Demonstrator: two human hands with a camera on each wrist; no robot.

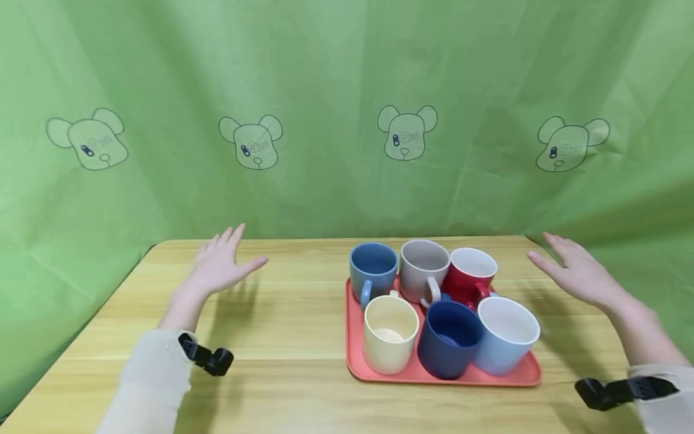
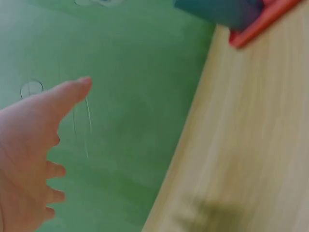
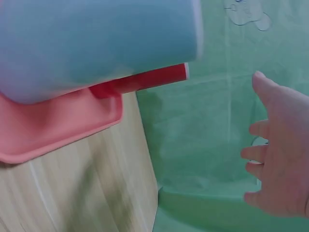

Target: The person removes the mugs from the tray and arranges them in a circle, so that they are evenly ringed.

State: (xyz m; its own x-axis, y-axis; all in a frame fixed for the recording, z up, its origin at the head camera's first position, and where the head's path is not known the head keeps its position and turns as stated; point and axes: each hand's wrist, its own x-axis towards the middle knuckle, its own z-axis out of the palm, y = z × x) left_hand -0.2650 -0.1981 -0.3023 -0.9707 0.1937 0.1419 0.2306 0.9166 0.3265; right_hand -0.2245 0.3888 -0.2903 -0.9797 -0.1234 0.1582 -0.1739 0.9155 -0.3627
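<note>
Fingers on both hands are spread out straight, holding nothing. The left hand (image 1: 222, 265) hovers over the back left part of the light wooden counter (image 1: 271, 355), well apart from everything. The right hand (image 1: 577, 274) hangs by the back right edge, near the flat coral-red plastic tray (image 1: 355, 361). That tray sits right of the middle with six ceramic mugs on it; the pale blue ceramic mug (image 1: 504, 337) at its front right corner is nearest the right hand.
</note>
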